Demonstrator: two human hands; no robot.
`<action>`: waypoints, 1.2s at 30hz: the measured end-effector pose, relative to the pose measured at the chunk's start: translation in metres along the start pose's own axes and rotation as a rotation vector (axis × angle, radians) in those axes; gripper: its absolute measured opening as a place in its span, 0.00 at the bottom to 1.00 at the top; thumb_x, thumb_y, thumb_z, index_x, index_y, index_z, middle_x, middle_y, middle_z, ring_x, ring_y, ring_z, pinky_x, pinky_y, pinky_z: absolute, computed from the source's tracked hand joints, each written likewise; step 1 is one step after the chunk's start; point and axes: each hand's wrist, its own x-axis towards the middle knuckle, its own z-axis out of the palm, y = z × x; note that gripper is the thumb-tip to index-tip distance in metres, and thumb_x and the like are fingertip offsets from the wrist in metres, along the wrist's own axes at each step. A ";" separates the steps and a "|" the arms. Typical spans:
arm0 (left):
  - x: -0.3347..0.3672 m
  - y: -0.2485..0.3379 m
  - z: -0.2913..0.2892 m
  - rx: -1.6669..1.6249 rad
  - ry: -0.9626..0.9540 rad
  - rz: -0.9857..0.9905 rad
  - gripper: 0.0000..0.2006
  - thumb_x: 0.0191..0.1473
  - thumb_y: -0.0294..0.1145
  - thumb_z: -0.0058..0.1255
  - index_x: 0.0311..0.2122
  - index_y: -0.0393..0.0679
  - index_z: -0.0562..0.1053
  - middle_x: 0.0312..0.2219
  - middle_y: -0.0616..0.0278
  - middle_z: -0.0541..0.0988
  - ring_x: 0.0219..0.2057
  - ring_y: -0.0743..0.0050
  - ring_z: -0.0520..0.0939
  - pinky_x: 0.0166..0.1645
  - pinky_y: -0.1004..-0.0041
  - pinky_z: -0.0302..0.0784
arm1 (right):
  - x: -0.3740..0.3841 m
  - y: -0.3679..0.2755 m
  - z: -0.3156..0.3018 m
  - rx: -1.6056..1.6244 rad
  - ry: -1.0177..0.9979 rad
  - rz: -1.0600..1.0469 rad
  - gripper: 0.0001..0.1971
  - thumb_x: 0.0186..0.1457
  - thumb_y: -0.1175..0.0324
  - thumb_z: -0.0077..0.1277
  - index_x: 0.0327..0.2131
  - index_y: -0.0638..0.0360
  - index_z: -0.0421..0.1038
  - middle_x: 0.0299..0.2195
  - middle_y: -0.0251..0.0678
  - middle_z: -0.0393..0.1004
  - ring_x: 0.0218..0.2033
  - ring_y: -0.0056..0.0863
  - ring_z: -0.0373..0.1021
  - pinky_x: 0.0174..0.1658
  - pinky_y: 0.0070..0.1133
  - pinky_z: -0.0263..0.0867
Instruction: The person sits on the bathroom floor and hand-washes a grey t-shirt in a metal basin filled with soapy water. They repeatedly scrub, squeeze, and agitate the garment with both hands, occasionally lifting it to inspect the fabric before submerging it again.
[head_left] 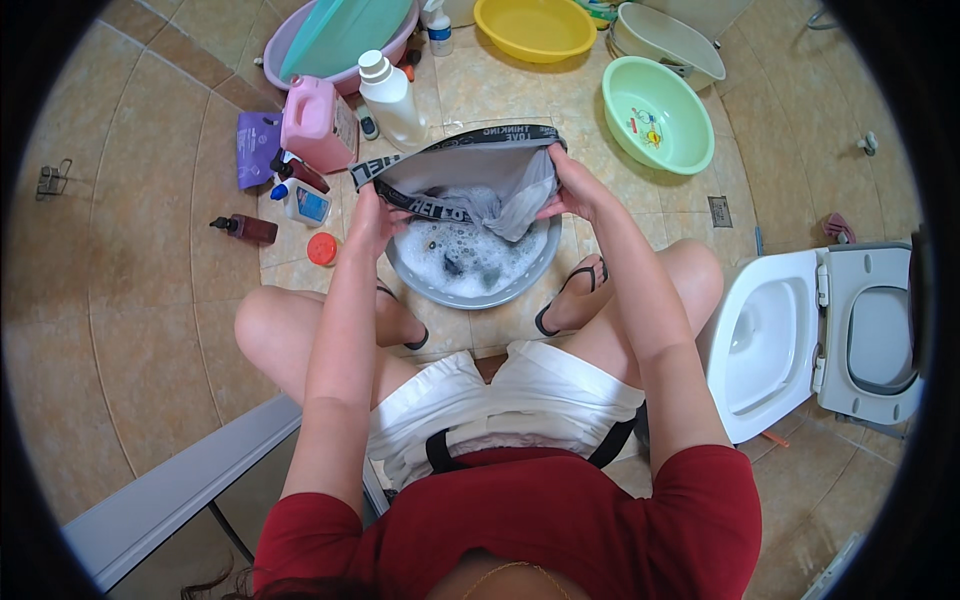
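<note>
A pair of grey underpants (490,165) with a black, lettered waistband is stretched wide between my two hands. My left hand (373,217) grips the waistband at its left end, and my right hand (575,187) pinches it at the right end. Part of the grey cloth hangs bunched in the middle. Below is a grey basin (478,302) on the floor between my feet, full of white suds (425,262). Dark shapes show among the foam, but I cannot make out what they are.
Left of the basin stand a white bottle (392,100), a pink jug (318,125), a white-and-blue bottle (300,203), a dark pump bottle (245,229) and a red-lidded jar (322,249). Behind are a yellow basin (535,28) and a green basin (658,115). A toilet (765,340) is at right.
</note>
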 end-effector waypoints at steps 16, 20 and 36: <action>0.013 0.006 -0.042 0.025 0.101 0.213 0.08 0.53 0.28 0.42 0.37 0.38 0.69 0.27 0.63 0.75 0.26 0.76 0.76 0.28 0.74 0.74 | 0.022 0.007 -0.028 0.346 0.013 -0.120 0.13 0.53 0.68 0.47 0.39 0.66 0.63 0.37 0.45 0.69 0.37 0.37 0.70 0.39 0.31 0.71; 0.016 0.007 -0.052 0.074 0.255 0.297 0.07 0.53 0.29 0.41 0.35 0.40 0.70 0.26 0.64 0.75 0.24 0.76 0.76 0.27 0.73 0.74 | 0.021 0.013 -0.029 -0.022 0.188 -0.277 0.15 0.48 0.74 0.49 0.41 0.68 0.63 0.33 0.43 0.71 0.30 0.32 0.72 0.33 0.23 0.72; 0.025 0.007 -0.062 0.123 0.520 0.485 0.08 0.53 0.31 0.41 0.37 0.40 0.69 0.27 0.65 0.71 0.27 0.79 0.71 0.30 0.76 0.68 | 0.008 -0.003 -0.026 -0.373 0.589 -0.621 0.10 0.45 0.81 0.34 0.24 0.66 0.69 0.15 0.40 0.71 0.14 0.27 0.70 0.19 0.22 0.68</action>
